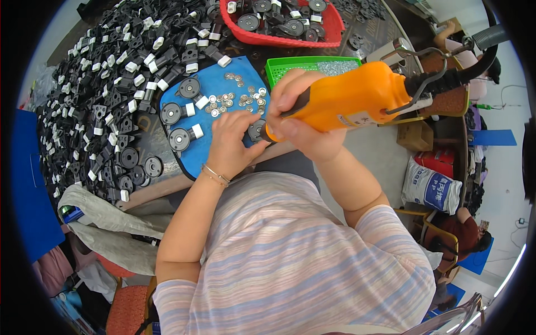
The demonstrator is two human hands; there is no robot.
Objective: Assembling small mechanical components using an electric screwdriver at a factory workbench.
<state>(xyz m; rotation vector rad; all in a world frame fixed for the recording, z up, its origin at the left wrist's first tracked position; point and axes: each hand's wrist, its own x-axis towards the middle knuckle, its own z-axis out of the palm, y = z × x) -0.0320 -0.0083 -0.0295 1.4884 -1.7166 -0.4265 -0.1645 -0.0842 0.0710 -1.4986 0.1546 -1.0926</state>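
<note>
My right hand (307,114) is wrapped round an orange electric screwdriver (354,95) lying nearly sideways, its cable leading off at the upper right. The tool's tip meets a round black wheel part (256,130) on a blue mat (209,78). Thumb and fingers of my left hand (230,142) close about that part from the left and steady it; they partly cover it. Left of this hand rest three black wheel parts with white ends (180,139). Small round silver metal pieces (224,100) lie scattered on the mat just beyond my fingers.
A big heap of black parts with white ends (131,67) covers the table's left. At the back stands a red basket (282,42) of wheel parts, with a green tray (277,70) of small silvery pieces nearer. A metal hook and cable (446,78) hang right. Other people sit farther right.
</note>
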